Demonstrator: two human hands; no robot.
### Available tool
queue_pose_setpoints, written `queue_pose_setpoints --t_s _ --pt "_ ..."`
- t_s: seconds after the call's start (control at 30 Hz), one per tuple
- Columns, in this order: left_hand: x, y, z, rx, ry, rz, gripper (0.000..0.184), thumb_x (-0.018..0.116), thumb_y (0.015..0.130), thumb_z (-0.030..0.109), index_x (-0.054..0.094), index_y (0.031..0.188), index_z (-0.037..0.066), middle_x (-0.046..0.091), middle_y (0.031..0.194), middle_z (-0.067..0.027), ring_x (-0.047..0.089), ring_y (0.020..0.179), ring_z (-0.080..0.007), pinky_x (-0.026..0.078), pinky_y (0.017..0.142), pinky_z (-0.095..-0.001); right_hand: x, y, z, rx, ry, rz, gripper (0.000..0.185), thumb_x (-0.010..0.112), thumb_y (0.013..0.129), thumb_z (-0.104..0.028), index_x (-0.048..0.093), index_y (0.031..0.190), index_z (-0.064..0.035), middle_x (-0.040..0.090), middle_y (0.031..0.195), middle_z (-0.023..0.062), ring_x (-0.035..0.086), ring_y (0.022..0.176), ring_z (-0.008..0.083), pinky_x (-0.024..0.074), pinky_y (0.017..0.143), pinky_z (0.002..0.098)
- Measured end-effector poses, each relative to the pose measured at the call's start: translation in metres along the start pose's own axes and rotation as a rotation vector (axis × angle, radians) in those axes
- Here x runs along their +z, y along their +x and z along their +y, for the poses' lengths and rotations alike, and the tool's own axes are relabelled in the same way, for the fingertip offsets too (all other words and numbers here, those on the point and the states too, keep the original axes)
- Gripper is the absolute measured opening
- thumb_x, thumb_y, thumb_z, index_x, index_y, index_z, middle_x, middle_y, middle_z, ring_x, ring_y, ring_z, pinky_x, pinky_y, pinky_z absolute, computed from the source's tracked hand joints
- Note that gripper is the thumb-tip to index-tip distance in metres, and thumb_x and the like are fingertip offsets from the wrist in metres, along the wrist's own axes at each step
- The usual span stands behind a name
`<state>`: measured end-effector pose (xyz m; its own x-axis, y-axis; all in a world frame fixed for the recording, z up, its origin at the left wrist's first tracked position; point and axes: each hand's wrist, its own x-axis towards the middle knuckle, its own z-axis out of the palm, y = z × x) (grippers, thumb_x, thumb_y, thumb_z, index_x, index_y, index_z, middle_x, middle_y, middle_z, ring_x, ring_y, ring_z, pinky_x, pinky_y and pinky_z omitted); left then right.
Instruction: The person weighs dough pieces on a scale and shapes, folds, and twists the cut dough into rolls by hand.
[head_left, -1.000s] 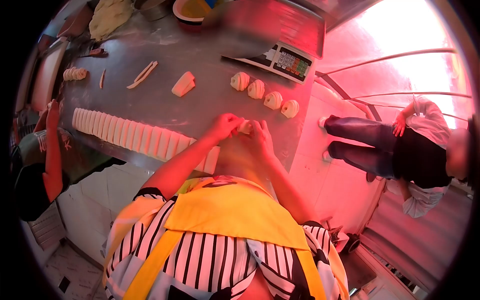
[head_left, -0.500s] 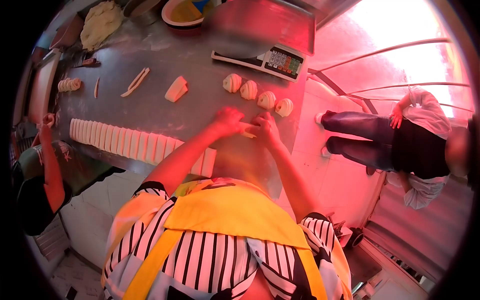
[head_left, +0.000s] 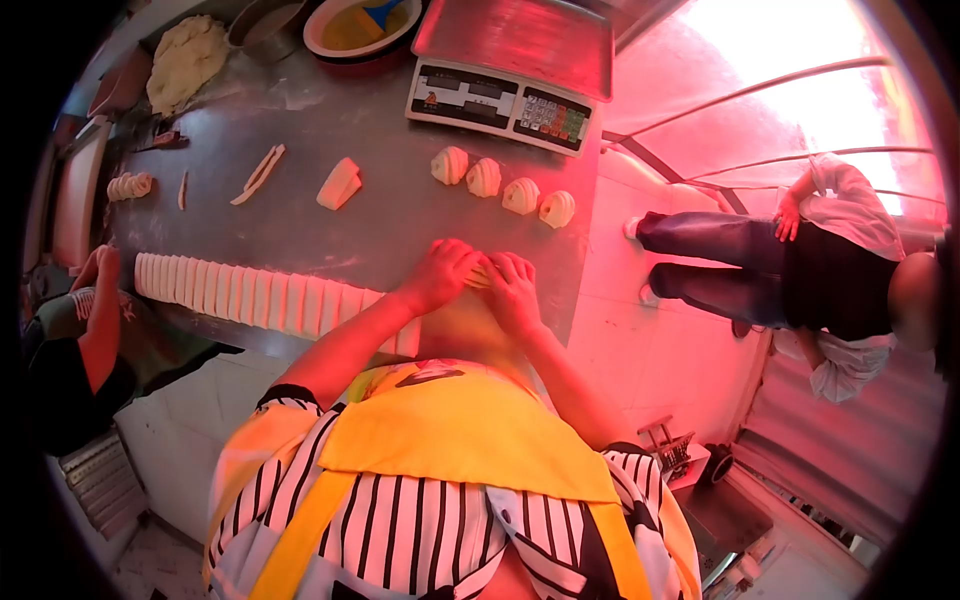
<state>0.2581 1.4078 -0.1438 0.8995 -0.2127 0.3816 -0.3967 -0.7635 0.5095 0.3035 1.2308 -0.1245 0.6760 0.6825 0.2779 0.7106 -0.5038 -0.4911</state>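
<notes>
A small piece of dough (head_left: 479, 274) is pinched between my two hands, just above the metal table near its front edge. My left hand (head_left: 441, 274) has its fingers closed on the dough's left end. On the other end, the curled fingers of my right hand (head_left: 509, 287) press in and partly cover it. Beyond my hands, several coiled dough rolls (head_left: 484, 177) sit in a slanting row. To the left, a long row of cut dough strips (head_left: 260, 297) lies side by side, its right end partly behind my left forearm.
A digital scale (head_left: 500, 103) stands at the back right, beside a bowl (head_left: 335, 48) holding yellow liquid and a blue brush. A dough mass (head_left: 187, 64) rests at the back left. A folded dough piece (head_left: 340, 184) lies mid-table. One person (head_left: 840, 280) stands right; another's hands (head_left: 100, 268) are left.
My hands have come closer together, and less of the dough shows between them. A grey blur over the scale is gone. The whole view has shifted slightly.
</notes>
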Motion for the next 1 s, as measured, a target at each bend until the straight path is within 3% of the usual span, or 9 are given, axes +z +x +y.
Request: queue_pose_setpoints --t_s 0.3,0.4,0.5,0.6,0.67,0.77,0.83,0.93,1.0 --pt "0.006 0.006 -0.015 -0.055 -0.174 -0.053 0.033 0.069 0.063 0.011 0.06 0.095 0.005 0.054 0.09 -0.0125 0.053 0.087 -0.0318 0.045 0.076 -0.0388 0.017 -0.009 0.019 0.011 -0.028 -0.06 0.039 0.064 0.069 -0.008 0.056 0.107 -0.004 0.055 0.103 0.0144 0.053 0.099 0.0326 0.0426 0.088 0.0398" --pt "-0.021 0.009 -0.004 -0.43 -0.586 -0.176 0.03 0.071 0.067 0.013 0.059 0.093 0.004 0.057 0.093 -0.0086 0.056 0.082 -0.0208 0.046 0.072 -0.0323 -0.011 0.007 0.003 0.348 0.575 -0.135 0.039 0.065 0.077 -0.01 0.054 0.114 -0.0032 0.055 0.103 0.0138 0.054 0.1 0.0318 0.0457 0.085 0.0363" --pt "-0.04 0.024 -0.007 -0.628 -0.85 -0.262 0.026 0.071 0.072 0.014 0.059 0.093 0.004 0.058 0.088 -0.0051 0.055 0.077 -0.013 0.046 0.068 -0.0292 -0.011 0.013 0.005 0.167 0.57 0.027 0.038 0.065 0.082 -0.013 0.053 0.116 -0.0031 0.057 0.099 0.0135 0.057 0.097 0.0302 0.0479 0.08 0.0333" --pt "-0.05 0.014 0.007 -0.761 -1.057 -0.288 0.026 0.069 0.074 0.015 0.06 0.095 0.003 0.059 0.084 -0.0024 0.054 0.075 -0.0091 0.045 0.066 -0.0274 -0.021 0.012 -0.002 0.486 1.125 -0.149 0.035 0.065 0.079 -0.006 0.053 0.112 -0.0017 0.057 0.099 0.0132 0.058 0.093 0.0269 0.0476 0.08 0.0322" --pt "-0.058 0.023 0.015 -0.791 -1.19 -0.318 0.029 0.069 0.074 0.016 0.061 0.097 0.002 0.059 0.083 -0.0013 0.054 0.076 -0.009 0.045 0.066 -0.0266 -0.041 0.03 0.001 0.491 1.142 -0.278 0.037 0.066 0.077 -0.004 0.053 0.111 -0.0011 0.057 0.098 0.0119 0.059 0.092 0.0246 0.0477 0.079 0.0317" --pt "-0.079 0.035 0.023 -0.701 -1.066 -0.67 0.034 0.07 0.074 0.019 0.061 0.101 0.002 0.06 0.085 -0.0016 0.054 0.076 -0.0092 0.044 0.066 -0.0249 -0.056 0.035 -0.015 0.296 0.716 -0.287 0.038 0.069 0.075 -0.006 0.054 0.11 -0.002 0.058 0.094 0.0082 0.058 0.09 0.0186 0.0479 0.078 0.0307" --pt "-0.082 0.037 0.025 -0.725 -1.081 -0.601 0.033 0.07 0.074 0.02 0.061 0.1 0.002 0.059 0.084 -0.0009 0.053 0.075 -0.0084 0.043 0.065 -0.0239 -0.055 0.037 -0.017 0.252 0.696 -0.089 0.038 0.07 0.075 -0.009 0.054 0.109 -0.0033 0.06 0.09 0.0055 0.058 0.086 0.0147 0.0481 0.076 0.0305" --pt "-0.078 0.033 0.023 -0.727 -1.118 -0.54 0.031 0.068 0.078 0.026 0.062 0.099 0.004 0.058 0.083 0.0006 0.052 0.072 -0.0073 0.042 0.062 -0.0228 -0.038 0.03 0.004 0.5 0.915 -0.179 0.038 0.069 0.076 -0.012 0.054 0.11 -0.0051 0.059 0.09 0.0047 0.056 0.083 0.0118 0.0481 0.075 0.0299" --pt "-0.079 0.026 0.022 -0.762 -1.15 -0.52 0.032 0.064 0.082 0.031 0.062 0.098 0.004 0.058 0.082 0.0017 0.051 0.069 -0.0066 0.041 0.06 -0.0224 -0.035 0.024 0.007 0.427 0.823 -0.285 0.038 0.068 0.078 -0.013 0.052 0.111 -0.0042 0.058 0.09 0.0053 0.056 0.082 0.012 0.0483 0.075 0.0292"
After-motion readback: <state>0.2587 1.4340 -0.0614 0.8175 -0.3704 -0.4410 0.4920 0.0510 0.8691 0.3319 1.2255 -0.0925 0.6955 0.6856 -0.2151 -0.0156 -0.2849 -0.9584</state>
